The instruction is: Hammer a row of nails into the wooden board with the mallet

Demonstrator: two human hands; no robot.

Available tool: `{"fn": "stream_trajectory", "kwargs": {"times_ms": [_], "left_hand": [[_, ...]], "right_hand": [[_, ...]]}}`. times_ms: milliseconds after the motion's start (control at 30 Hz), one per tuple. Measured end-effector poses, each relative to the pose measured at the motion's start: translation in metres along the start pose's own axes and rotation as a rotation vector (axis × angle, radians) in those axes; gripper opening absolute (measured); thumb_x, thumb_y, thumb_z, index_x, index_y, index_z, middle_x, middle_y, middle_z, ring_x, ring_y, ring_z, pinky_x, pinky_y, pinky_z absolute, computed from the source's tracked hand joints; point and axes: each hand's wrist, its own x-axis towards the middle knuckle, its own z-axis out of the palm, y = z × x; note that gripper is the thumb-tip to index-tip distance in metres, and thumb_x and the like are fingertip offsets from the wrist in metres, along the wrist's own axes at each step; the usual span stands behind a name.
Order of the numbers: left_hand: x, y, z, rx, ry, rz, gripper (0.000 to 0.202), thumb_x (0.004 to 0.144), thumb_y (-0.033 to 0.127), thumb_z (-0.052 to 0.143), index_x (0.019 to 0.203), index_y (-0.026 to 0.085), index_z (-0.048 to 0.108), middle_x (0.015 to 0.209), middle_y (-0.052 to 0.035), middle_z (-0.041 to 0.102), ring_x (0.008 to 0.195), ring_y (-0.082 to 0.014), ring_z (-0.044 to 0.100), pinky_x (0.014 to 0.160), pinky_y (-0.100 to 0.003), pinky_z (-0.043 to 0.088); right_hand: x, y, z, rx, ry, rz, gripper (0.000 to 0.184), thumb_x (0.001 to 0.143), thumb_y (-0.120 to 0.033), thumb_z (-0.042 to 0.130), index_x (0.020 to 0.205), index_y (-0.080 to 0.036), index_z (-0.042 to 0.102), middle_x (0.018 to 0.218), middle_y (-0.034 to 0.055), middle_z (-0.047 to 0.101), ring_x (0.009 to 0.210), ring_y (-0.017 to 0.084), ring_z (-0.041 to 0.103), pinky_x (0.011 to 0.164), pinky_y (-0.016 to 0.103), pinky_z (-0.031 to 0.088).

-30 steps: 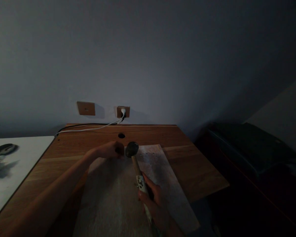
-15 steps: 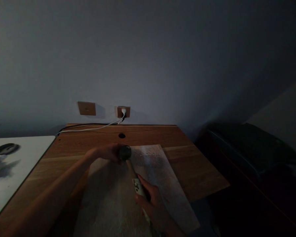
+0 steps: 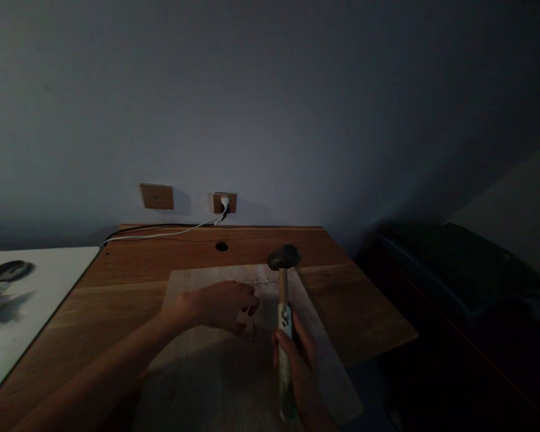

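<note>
My right hand [image 3: 299,354] is wrapped round the pale, dark-marked handle of a hammer [image 3: 284,318]. The dark hammer head is raised above the far right part of a pale wooden board [image 3: 198,372]. Over the board's middle, my left hand [image 3: 222,305] bends downward with its fingertips drawn together near the surface. A tiny bright spot shows at those fingertips; what they pinch, if anything, is too small to make out. Several small shiny nails [image 3: 256,281] stand in a row along the board's far edge, beyond my left hand.
The board lies on a brown wooden desk [image 3: 373,318] with a round cable hole [image 3: 222,246]. Cables [image 3: 175,234] run along the back to a wall socket [image 3: 225,203]. A white surface [image 3: 40,294] adjoins on the left; a dark cushion-like object [image 3: 459,264] sits at right.
My right hand has moved the hammer to the right and raised its head away from my left hand. My left hand has come nearer and rightward, uncovering the nails.
</note>
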Motion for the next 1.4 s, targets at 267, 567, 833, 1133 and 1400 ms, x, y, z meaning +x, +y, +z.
{"fn": "stream_trajectory", "kwargs": {"times_ms": [267, 567, 833, 1133, 1400], "left_hand": [[0.011, 0.015, 0.024, 0.143, -0.057, 0.088, 0.009, 0.076, 0.022, 0.077, 0.084, 0.021, 0.072, 0.09, -0.0088, 0.073, 0.081, -0.0276, 0.07, 0.066, -0.036, 0.049], [0.007, 0.023, 0.013, 0.186, -0.116, -0.032, 0.011, 0.077, 0.024, 0.075, 0.084, 0.017, 0.075, 0.088, -0.0101, 0.076, 0.077, -0.0263, 0.071, 0.063, -0.032, 0.051], [-0.008, -0.009, -0.015, 0.152, -0.019, -0.227, 0.01, 0.07, 0.019, 0.073, 0.08, 0.018, 0.072, 0.089, -0.0069, 0.073, 0.077, -0.0237, 0.069, 0.064, -0.03, 0.049], [-0.039, -0.066, -0.043, 0.043, 0.055, -0.463, 0.03, 0.072, 0.004, 0.062, 0.096, 0.02, 0.07, 0.082, -0.0014, 0.072, 0.073, -0.0185, 0.066, 0.06, -0.025, 0.042], [-0.03, -0.06, -0.035, -0.042, 0.003, -0.408, 0.019, 0.075, 0.006, 0.061, 0.083, 0.019, 0.071, 0.081, -0.0011, 0.073, 0.072, -0.017, 0.066, 0.057, -0.024, 0.039]], "right_hand": [[-0.002, -0.001, 0.0, 0.037, -0.049, -0.009, 0.052, 0.085, -0.057, 0.072, 0.12, -0.019, 0.061, 0.068, -0.0041, 0.054, 0.048, 0.01, 0.045, 0.043, 0.021, 0.039], [-0.001, -0.001, 0.003, 0.028, -0.025, 0.008, 0.055, 0.079, -0.059, 0.076, 0.114, -0.018, 0.063, 0.067, -0.0044, 0.055, 0.047, 0.009, 0.046, 0.042, 0.019, 0.039], [0.0, 0.003, 0.001, 0.072, -0.007, 0.046, 0.066, 0.079, -0.055, 0.078, 0.13, -0.018, 0.058, 0.068, -0.0034, 0.06, 0.048, 0.01, 0.05, 0.043, 0.021, 0.043], [-0.001, 0.0, 0.0, 0.046, -0.03, 0.068, 0.063, 0.08, -0.055, 0.078, 0.127, -0.018, 0.062, 0.069, -0.0028, 0.061, 0.049, 0.01, 0.052, 0.044, 0.02, 0.045], [0.0, 0.004, -0.002, 0.037, -0.036, 0.061, 0.07, 0.081, -0.055, 0.077, 0.136, -0.018, 0.058, 0.068, -0.0031, 0.06, 0.047, 0.011, 0.052, 0.042, 0.021, 0.044]]}}
